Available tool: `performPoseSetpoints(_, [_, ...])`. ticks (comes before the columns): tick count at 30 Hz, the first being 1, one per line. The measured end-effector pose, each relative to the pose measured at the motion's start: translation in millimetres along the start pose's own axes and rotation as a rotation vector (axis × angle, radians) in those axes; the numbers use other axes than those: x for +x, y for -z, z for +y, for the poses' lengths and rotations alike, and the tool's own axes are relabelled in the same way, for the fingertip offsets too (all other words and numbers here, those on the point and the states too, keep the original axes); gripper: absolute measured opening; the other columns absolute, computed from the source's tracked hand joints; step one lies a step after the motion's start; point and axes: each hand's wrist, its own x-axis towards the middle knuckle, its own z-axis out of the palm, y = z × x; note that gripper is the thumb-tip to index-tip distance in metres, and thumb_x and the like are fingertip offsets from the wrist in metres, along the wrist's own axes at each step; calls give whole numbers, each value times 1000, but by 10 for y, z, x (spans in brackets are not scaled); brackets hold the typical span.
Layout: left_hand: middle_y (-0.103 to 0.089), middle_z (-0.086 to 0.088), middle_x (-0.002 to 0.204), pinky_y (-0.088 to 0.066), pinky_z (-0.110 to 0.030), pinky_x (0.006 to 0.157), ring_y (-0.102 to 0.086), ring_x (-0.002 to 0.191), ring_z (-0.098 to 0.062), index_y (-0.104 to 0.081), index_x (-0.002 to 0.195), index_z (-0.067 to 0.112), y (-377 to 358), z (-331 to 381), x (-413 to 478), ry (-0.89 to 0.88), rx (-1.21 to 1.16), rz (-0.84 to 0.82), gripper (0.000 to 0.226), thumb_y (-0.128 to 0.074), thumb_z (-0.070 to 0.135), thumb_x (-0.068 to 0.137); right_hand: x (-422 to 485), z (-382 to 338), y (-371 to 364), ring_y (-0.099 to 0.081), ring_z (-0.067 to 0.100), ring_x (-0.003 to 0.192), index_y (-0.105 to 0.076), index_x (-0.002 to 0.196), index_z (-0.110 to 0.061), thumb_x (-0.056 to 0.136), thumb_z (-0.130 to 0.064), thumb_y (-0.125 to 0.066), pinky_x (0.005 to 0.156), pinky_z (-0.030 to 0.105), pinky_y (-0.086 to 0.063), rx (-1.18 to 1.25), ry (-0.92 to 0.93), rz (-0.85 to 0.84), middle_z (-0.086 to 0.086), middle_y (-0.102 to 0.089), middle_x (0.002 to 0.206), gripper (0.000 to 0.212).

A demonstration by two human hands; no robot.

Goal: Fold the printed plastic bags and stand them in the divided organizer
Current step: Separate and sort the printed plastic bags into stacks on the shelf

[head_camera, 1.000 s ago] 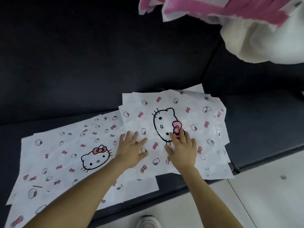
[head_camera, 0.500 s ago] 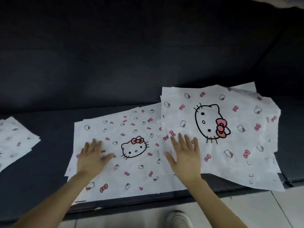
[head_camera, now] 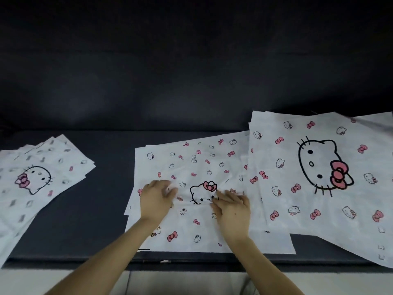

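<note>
With nothing yet folded and no organizer seen, the middle printed bag (head_camera: 191, 165) is pressed flat on the surface (head_camera: 106, 209) by the left grip (head_camera: 157, 199) and right grip (head_camera: 231, 206), fingers spread and nothing clasped, while the left stack (head_camera: 38, 177) and right stack (head_camera: 319, 167) are left waiting.

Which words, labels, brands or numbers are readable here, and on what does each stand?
No readable text.
The middle bag, right bag and left pile of bags show only cat faces and bows.
The small marks near the right bag's lower right corner: too small to read.
</note>
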Motion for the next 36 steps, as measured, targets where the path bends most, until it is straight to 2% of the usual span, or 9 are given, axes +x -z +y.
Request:
performPoseSetpoints(5, [-61,-12,110,-43,-29,84,-57,103,-26,-59,120,7,272,115,46,161,-144,42,39,-57,36,93,67,-362,236,-47,10,41,-58,49,-22,82,-30,-61,58,29,-50,127,-290,-59,-8,-55,45,34])
performPoseSetpoints(8, [-60,-2,110,-45,-24,69,-57,98,-20,-54,120,14,562,106,109,233,-196,-214,45,-50,50,93,218,-588,343,-50,8,56,-63,59,-21,89,-31,-62,50,18,-32,369,-413,-242,-10,-54,53,32])
performPoseSetpoints(15, [-72,3,108,-50,-42,98,-67,103,-18,-67,112,22,1115,-264,140,437,-595,-635,34,-67,43,86,439,-1029,296,-21,10,47,-37,39,-20,86,-25,-66,52,27,-19,743,-535,-357,-7,-23,39,56])
performPoseSetpoints(18, [-73,-6,103,-56,-42,87,-69,94,-23,-69,106,12,1218,-360,42,458,-709,-485,21,-71,17,86,428,-1194,240,-41,11,53,-56,50,-24,88,-30,-65,61,27,-40,801,-500,-410,-13,-41,46,39])
performPoseSetpoints(20, [-72,-9,92,-58,-32,70,-68,80,-21,-67,99,4,1309,-442,21,432,-673,-306,17,-71,7,84,424,-1283,251,-61,5,74,-74,90,-28,90,-38,-62,77,26,-49,680,-408,-497,-21,-64,73,16])
performPoseSetpoints(21, [-71,-7,87,-56,-26,63,-66,75,-19,-66,96,3,1374,-504,30,394,-619,-234,14,-72,5,83,425,-1310,250,-63,3,83,-70,106,-27,90,-43,-60,80,22,-47,552,-340,-525,-22,-67,90,25])
performPoseSetpoints(27, [-64,16,91,-39,-10,70,-58,88,-4,-64,91,21,1862,-982,113,212,-297,-67,16,-74,12,81,565,-1381,163,-46,8,126,-47,139,-29,92,-52,-52,96,20,-36,139,-12,-540,-13,-49,140,52])
performPoseSetpoints(31, [-63,2,119,-38,-18,82,-57,111,-18,-65,119,18,2179,-1374,210,173,-79,-3,33,-70,19,86,674,-1532,2,-32,14,139,-37,146,-29,92,-55,-48,111,25,-26,3,87,-589,-5,-34,153,60])
performPoseSetpoints(36, [-64,-1,122,-45,-28,76,-63,95,-25,-65,120,22,2689,-1904,356,283,86,141,29,-63,19,91,732,-1834,-275,-23,19,144,-33,147,-27,94,-53,-47,116,29,-14,-50,224,-600,1,-27,156,61])
